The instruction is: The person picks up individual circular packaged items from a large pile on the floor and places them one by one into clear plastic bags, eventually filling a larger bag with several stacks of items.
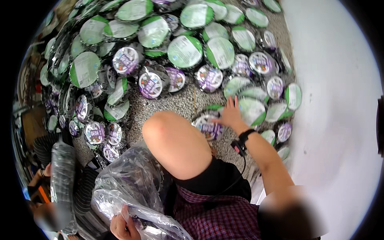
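Note:
My right hand point(231, 115) reaches forward with its fingers spread. It is over a gap between a purple-and-white round pack point(209, 127) and a green-and-white round pack point(252, 111), both in clear wrap. The thumb is at the purple pack's edge; whether it presses on it I cannot tell. Low in the view, my left hand point(125, 227) grips the edge of a large clear plastic bag point(120, 172), which lies crumpled beside my bent knee. Folds of film hide part of what is inside the bag.
Many more wrapped round packs point(185, 52) are heaped across the speckled floor point(176, 105) ahead and to the left. A white wall point(332, 100) borders the right. At far left, another person in striped clothing is beside a long wrapped stack point(63, 176). A cable hangs from my right wrist strap.

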### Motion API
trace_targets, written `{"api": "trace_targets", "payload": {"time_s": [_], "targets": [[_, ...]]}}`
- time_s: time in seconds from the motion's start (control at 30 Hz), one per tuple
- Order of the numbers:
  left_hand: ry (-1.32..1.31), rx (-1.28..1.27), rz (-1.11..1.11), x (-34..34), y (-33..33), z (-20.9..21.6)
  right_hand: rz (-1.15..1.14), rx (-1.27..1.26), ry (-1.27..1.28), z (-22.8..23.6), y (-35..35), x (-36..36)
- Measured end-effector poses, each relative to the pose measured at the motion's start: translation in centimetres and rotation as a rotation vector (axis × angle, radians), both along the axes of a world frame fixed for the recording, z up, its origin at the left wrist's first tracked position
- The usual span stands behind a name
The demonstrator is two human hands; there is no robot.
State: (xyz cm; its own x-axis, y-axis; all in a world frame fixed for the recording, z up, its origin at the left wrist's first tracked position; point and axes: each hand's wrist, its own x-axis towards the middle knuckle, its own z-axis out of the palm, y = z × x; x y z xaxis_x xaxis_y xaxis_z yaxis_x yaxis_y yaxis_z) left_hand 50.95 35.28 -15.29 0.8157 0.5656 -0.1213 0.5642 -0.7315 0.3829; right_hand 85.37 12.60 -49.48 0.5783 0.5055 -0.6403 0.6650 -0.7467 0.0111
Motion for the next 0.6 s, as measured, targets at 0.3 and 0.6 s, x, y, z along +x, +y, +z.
{"api": "trace_targets", "payload": {"time_s": [0.3, 0.6], "targets": [[-0.095, 0.024, 0.086, -3.8, -0.9, 0.1, -0.407, 0.661, 0.241, 4.3, 3.9, -8.9], [-0.175, -0.084, 0.36, -8.7, -4.9, 3.3, -0.416, 0.261, 0.3, 4.6, -13.7, -0.9]]}}
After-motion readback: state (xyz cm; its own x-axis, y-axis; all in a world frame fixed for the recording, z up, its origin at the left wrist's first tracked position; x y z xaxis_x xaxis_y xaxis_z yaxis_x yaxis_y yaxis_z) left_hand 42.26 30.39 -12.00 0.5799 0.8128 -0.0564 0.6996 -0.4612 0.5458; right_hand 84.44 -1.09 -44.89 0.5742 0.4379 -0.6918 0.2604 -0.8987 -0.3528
